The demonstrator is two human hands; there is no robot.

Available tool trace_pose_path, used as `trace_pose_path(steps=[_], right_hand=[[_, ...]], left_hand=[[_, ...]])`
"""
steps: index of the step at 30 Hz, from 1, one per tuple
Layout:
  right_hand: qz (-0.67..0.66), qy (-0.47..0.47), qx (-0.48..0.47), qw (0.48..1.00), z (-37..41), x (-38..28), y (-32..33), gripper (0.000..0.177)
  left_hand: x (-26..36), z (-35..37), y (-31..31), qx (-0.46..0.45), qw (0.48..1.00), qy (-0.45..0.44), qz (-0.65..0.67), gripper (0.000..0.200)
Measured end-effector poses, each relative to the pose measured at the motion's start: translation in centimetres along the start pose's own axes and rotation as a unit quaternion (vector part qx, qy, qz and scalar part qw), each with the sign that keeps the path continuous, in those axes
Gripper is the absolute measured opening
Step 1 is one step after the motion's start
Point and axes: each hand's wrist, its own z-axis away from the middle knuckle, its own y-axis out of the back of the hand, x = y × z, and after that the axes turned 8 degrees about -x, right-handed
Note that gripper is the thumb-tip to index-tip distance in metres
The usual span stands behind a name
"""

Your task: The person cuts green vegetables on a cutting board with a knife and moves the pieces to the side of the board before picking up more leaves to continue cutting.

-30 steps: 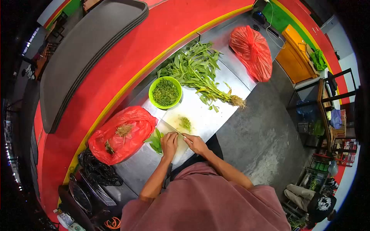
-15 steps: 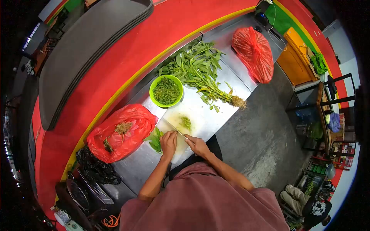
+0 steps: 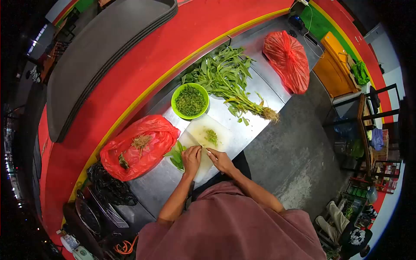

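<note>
On a white cutting board (image 3: pixel 222 138) lies a small heap of chopped greens (image 3: pixel 211 136). My right hand (image 3: pixel 220 160) is closed round the handle of a knife (image 3: pixel 197 141), whose blade points up and left over the board. My left hand (image 3: pixel 191 159) is closed at the board's left part, beside the blade; its fingers hide what they press on. Green leaves (image 3: pixel 177 155) lie just left of it. A lime green bowl (image 3: pixel 206 103) full of chopped greens stands beyond the board. To its right spreads a bunch of leafy stems (image 3: pixel 225 78) with roots.
An open red plastic bag (image 3: pixel 117 149) with root scraps lies at the left, by a black bag (image 3: pixel 108 186). A tied red bag (image 3: pixel 287 60) sits at the counter's far right. Another person's legs (image 3: pixel 333 221) show at lower right.
The whole view has shifted slightly. My right hand and the knife have moved a little against the board, and the blade is seen at a slightly different angle.
</note>
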Motion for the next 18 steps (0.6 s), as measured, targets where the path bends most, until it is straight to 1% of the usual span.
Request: trace_pose_path(steps=[3, 4, 5, 7, 11, 13, 15, 17, 18], right_hand=[[0.009, -0.02, -0.004, 1.0, 1.2, 0.5, 0.3, 0.041], [0.014, 0.002, 0.004, 1.0, 1.0, 1.4, -0.1, 0.041], [0.013, -0.001, 0.004, 1.0, 1.0, 1.9, -0.4, 0.041], [0.015, 0.054, 0.032, 0.998, 0.4, 1.5, -0.6, 0.041], [0.03, 0.052, 0.031, 0.998, -0.6, 0.2, -0.5, 0.04], [-0.001, -0.008, 0.008, 1.0, -0.6, 0.0, -0.4, 0.04], [-0.002, -0.004, 0.015, 1.0, 0.0, 0.2, -0.6, 0.04], [0.003, -0.008, 0.017, 1.0, 0.4, 0.8, -0.6, 0.04], [-0.001, 0.014, 0.019, 1.0, 0.5, 1.1, -0.6, 0.041]], left_hand=[[-0.3, -0.1, -0.1, 0.0, 1.0, -0.009, -0.006, 0.014], [-0.4, -0.1, -0.2, 0.001, 1.0, -0.018, -0.003, 0.014], [-0.5, 0.1, -0.3, -0.002, 1.0, -0.017, -0.002, 0.014], [-0.6, 0.1, -0.3, -0.013, 1.0, -0.016, -0.012, 0.015], [-0.6, 0.0, -0.3, -0.021, 0.999, -0.018, -0.018, 0.015], [-0.8, 0.0, -0.3, -0.008, 0.999, -0.028, -0.026, 0.014], [-0.7, -0.1, -0.2, 0.003, 1.0, -0.026, -0.017, 0.013], [-0.2, -0.2, 0.1, -0.005, 1.0, -0.018, 0.003, 0.012], [-0.2, -0.2, 0.2, -0.002, 1.0, -0.025, -0.005, 0.012]])
